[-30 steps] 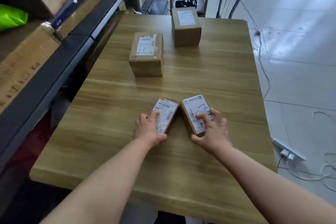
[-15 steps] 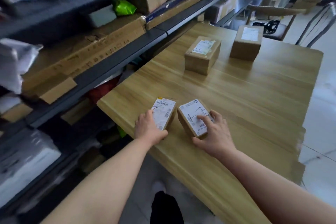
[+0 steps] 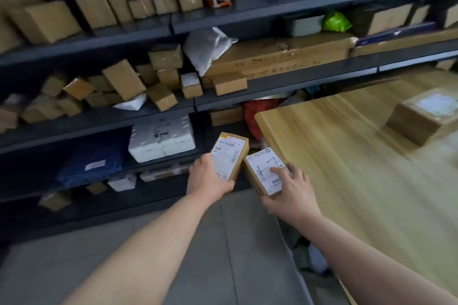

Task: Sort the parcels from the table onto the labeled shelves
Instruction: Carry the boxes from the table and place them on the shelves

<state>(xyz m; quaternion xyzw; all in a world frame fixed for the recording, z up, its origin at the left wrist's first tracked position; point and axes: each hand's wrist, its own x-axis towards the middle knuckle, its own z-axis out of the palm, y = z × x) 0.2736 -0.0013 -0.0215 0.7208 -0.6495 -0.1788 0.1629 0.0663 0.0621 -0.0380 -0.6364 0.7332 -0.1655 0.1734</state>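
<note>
**Two small parcels held in front of the shelves**

The dark metal shelves (image 3: 99, 39) fill the view from 9 o'clock round to 2 o'clock, several tiers deep and crowded with brown cartons and grey mailer bags. The wooden table (image 3: 347, 168) takes up the 3 to 5 o'clock side, and its rounded corner points toward the centre. A long flat carton (image 3: 272, 57) lies on a middle tier at 1 o'clock, with a green bag (image 3: 335, 22) one tier above it. A white foam box (image 3: 161, 138) sits on a lower tier at 9 o'clock of the centre. One brown parcel (image 3: 421, 119), blurred, rests on the table at 3 o'clock.

Near the centre, two small labelled parcels are in the air above the grey floor, side by side and just apart, labels up. The left parcel (image 3: 230, 153) is in the left hand (image 3: 205, 181), whose fingers are closed round its near end. The right parcel (image 3: 262, 171), at 4 o'clock of the first and just by the table corner, is in the right hand (image 3: 295, 193). That hand's forefinger lies across the label while its thumb hooks under the near end.
</note>
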